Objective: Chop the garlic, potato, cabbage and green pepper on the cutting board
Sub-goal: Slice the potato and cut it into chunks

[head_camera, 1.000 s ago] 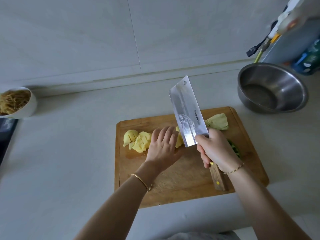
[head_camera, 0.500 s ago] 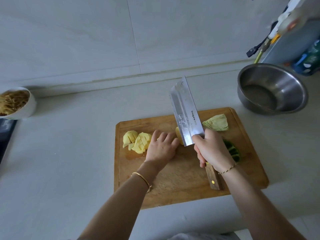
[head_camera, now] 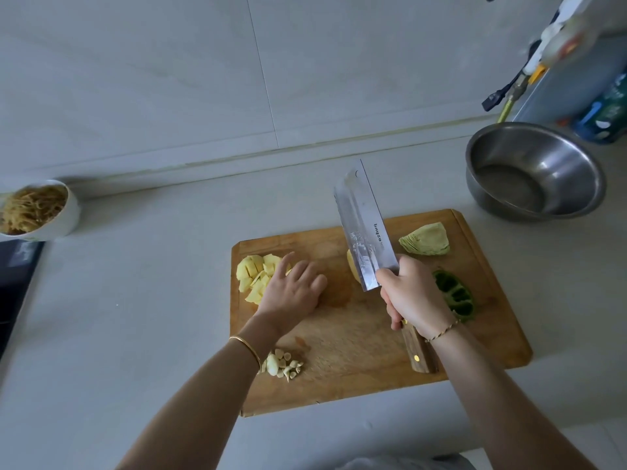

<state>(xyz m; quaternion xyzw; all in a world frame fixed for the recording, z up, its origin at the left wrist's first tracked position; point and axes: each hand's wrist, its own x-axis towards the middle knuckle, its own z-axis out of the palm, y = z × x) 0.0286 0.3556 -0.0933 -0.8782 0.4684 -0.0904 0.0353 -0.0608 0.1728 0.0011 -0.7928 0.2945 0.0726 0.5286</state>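
Potato chunks [head_camera: 258, 276] lie at the cutting board's [head_camera: 339, 385] far left under your flat, loose-fingered left hand [head_camera: 291, 293]. Your right hand [head_camera: 412, 296] grips the cleaver [head_camera: 364, 228] beside one remaining potato piece [head_camera: 353, 269]. The garlic [head_camera: 283, 364] looks chopped; the cabbage wedge [head_camera: 425, 244] and green pepper [head_camera: 454, 295] wait.

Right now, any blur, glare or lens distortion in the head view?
Head view: wide-angle bowing, the counter edge curves; the bottle at top right is smeared and unreadable; cleaver and board are sharp; light is soft, shadows faint, only a mild sheen on the bowl.
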